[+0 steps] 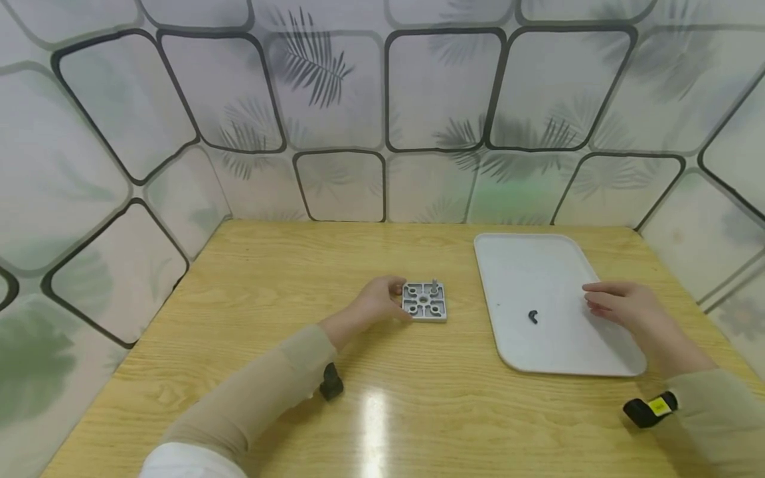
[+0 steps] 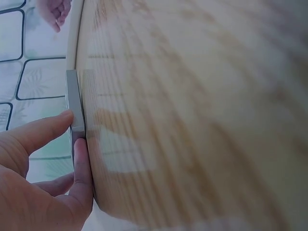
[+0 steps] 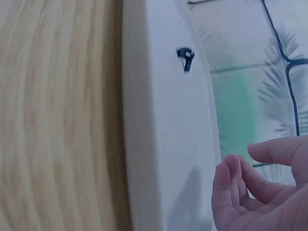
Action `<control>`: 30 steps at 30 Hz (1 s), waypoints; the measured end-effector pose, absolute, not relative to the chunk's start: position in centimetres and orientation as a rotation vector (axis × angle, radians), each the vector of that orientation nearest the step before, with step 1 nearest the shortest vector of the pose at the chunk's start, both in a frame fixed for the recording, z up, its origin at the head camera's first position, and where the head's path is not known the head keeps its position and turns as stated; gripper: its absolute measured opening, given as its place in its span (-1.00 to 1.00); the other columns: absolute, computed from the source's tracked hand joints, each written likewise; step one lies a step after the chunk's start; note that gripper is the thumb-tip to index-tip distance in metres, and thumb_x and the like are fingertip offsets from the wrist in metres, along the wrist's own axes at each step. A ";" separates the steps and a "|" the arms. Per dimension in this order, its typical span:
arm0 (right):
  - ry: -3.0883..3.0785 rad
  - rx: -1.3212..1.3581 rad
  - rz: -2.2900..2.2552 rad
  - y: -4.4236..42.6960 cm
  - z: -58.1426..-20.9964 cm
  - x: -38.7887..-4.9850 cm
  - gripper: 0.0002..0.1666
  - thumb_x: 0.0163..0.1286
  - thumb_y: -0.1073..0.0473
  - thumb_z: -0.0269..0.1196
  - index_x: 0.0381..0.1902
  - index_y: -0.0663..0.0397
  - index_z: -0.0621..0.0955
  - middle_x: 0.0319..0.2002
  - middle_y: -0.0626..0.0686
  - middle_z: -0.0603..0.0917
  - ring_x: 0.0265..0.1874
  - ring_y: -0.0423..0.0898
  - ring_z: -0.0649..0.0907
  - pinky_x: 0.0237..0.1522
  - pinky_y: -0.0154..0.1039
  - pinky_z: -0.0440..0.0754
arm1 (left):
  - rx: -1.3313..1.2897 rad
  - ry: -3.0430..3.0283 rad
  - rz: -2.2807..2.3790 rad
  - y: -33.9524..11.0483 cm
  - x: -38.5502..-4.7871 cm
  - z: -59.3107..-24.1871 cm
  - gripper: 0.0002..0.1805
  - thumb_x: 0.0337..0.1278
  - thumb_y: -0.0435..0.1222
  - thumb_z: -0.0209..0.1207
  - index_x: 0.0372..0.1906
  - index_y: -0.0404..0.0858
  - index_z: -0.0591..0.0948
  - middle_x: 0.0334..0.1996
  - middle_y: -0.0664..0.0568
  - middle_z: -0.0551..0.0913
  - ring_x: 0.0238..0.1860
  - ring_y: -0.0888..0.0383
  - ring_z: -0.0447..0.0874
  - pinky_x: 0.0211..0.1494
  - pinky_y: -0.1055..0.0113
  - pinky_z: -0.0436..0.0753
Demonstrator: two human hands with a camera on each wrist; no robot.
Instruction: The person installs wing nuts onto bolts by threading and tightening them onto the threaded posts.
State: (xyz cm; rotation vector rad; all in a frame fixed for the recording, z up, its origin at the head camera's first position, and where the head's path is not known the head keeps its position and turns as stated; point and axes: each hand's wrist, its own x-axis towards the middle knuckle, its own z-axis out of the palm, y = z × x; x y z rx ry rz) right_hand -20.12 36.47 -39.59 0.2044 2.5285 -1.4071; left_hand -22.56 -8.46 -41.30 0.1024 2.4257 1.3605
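Note:
A square grey plate (image 1: 424, 309) with round sockets lies on the wooden table, a short peg standing at its back right corner. The left hand (image 1: 376, 302) holds the plate's left edge between thumb and fingers; in the left wrist view that hand (image 2: 48, 178) touches the plate's side (image 2: 75, 103). Over the right part of the white tray (image 1: 538, 265), the right hand (image 1: 633, 312) hovers with nothing in it, fingers slightly bent. A small black curved piece (image 1: 533, 317) lies on the tray, left of the right hand; the right wrist view shows this piece (image 3: 186, 57) too.
The wooden table (image 1: 287, 265) reaches back to a patterned curtain (image 1: 430, 93) with leaf shapes, which also borders its left and right sides. The tray's raised rim stands to the right of the plate. A black wrist device sits at each sleeve.

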 end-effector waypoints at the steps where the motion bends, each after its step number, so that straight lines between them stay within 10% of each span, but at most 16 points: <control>1: 2.477 0.192 -1.456 36.0 -39.5 -20.2 -0.28 0.67 0.13 0.13 0.45 0.70 0.29 -0.30 -0.53 0.62 -0.28 -0.58 0.66 -0.15 -0.52 0.74 | 0.101 2.427 1.361 -8.4 -22.6 -41.3 -0.03 -0.10 -0.50 0.58 0.52 -0.36 0.43 0.31 -0.23 0.61 0.13 -0.04 0.70 0.36 0.18 0.67; 10: 2.200 0.153 -1.692 33.0 -39.6 -20.3 -0.51 0.64 0.16 0.21 0.33 0.41 0.58 -0.22 -0.36 0.81 -0.19 -0.47 0.76 -0.05 -0.45 0.76 | 0.097 2.426 1.366 -8.5 -22.5 -41.2 -0.02 -0.11 -0.50 0.58 0.53 -0.35 0.42 0.32 -0.23 0.60 0.13 -0.05 0.70 0.37 0.16 0.66; 18: 2.321 0.112 -1.493 31.6 -40.3 -20.0 -0.33 0.63 0.17 0.21 0.45 0.59 0.37 -0.13 -0.39 0.77 -0.21 -0.58 0.70 -0.09 -0.53 0.71 | 0.107 2.415 1.375 -8.5 -22.5 -41.3 -0.02 -0.12 -0.51 0.57 0.52 -0.36 0.43 0.33 -0.24 0.60 0.15 -0.07 0.70 0.39 0.15 0.65; 30: 2.596 0.067 -1.102 30.0 -40.8 -19.9 -0.37 0.54 0.11 0.33 0.43 0.33 0.53 0.31 0.28 0.68 -0.11 -0.51 0.53 -0.17 -0.50 0.59 | 0.092 2.406 1.380 -8.6 -22.5 -41.2 -0.02 -0.12 -0.51 0.57 0.52 -0.34 0.43 0.34 -0.22 0.59 0.14 -0.05 0.71 0.36 0.17 0.67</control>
